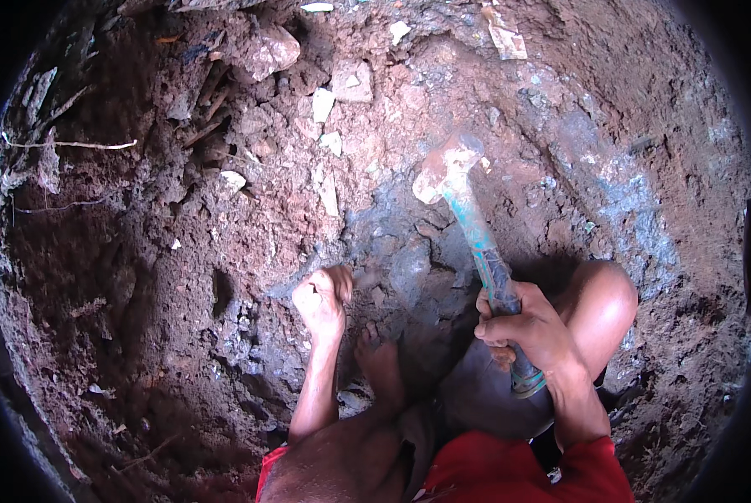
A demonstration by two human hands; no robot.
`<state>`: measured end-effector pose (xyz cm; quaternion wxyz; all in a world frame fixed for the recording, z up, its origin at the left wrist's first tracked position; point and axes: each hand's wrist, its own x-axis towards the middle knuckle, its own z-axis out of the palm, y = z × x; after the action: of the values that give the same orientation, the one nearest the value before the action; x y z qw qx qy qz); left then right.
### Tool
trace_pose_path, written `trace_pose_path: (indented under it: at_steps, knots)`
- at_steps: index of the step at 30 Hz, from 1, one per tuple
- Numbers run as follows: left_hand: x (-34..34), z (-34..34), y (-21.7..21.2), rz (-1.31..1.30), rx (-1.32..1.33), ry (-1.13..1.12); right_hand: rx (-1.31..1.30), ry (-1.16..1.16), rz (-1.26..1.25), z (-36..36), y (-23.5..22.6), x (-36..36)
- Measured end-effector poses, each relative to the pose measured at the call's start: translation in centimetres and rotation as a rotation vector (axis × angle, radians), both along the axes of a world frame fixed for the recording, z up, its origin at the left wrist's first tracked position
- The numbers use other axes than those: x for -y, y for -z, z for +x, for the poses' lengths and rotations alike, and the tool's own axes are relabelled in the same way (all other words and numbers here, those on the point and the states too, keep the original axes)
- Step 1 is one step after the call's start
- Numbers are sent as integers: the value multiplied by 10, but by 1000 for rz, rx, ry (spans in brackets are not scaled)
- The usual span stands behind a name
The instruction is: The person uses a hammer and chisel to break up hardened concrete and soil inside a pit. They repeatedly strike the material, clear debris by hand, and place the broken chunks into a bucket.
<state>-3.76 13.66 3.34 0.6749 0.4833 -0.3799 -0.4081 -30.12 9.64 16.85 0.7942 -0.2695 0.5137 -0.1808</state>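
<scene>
Over crumbly soil (279, 230) — worn, teal-flecked hammer (476, 235) in right-hand fingers (503, 327)

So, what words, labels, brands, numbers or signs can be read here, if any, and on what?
None can be read.
Hammer in the right hand: worn green colouring, no legible lettering.
Pale scrap at the top: too small and blurred to tell.
Red clothing: no lettering visible.

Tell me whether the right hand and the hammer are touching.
Touching: the head view shows the right hand wrapped around the hammer at its handle.
</scene>
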Motion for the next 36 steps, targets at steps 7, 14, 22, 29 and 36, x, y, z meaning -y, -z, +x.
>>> trace_pose_path:
  at_steps: [7, 14, 22, 29, 36]
  knots:
    - [21, -6, 49, 50, 348, 45, 46, -33, 23, 0, -2, 0]
    - [-10, 6, -3, 575, 426, 129, 42, -24, 9, -6, 0, -2]
    - [4, -6, 22, 2, 81, -94, 49, 44, 66, -4, -4, -2]
    - [-1, -10, 32, 446, 177, 54, 67, -13, 65, -9, -1, 1]
    - [-41, 11, -9, 423, 141, -1, 86, 39, 161, -10, 0, 4]
